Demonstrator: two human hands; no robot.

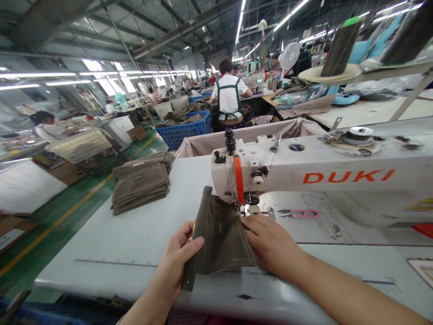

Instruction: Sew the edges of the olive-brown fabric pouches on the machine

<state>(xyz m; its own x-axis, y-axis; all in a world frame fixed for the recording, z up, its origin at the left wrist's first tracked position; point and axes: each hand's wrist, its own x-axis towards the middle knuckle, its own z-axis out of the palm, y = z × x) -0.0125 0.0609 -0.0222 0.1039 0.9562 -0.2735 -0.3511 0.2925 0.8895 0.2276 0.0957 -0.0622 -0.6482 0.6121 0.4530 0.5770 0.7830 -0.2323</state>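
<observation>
A dark olive fabric piece (221, 234) with a zipper edge lies on the sewing table under the needle of a white sewing machine (324, 174) marked DUKI. My left hand (177, 264) grips the fabric's left zipper edge, thumb on top and fingers curled underneath. On the fabric's right side my right hand (270, 243) presses flat, fingers stretched toward the presser foot (248, 208).
A stack of olive fabric pieces (140, 183) sits at the table's far left. Pink thread snips (299, 213) lie beside the needle. A blue crate (184, 131) and a person in a white shirt (228, 97) are beyond. Green floor lies left of the table (135, 234).
</observation>
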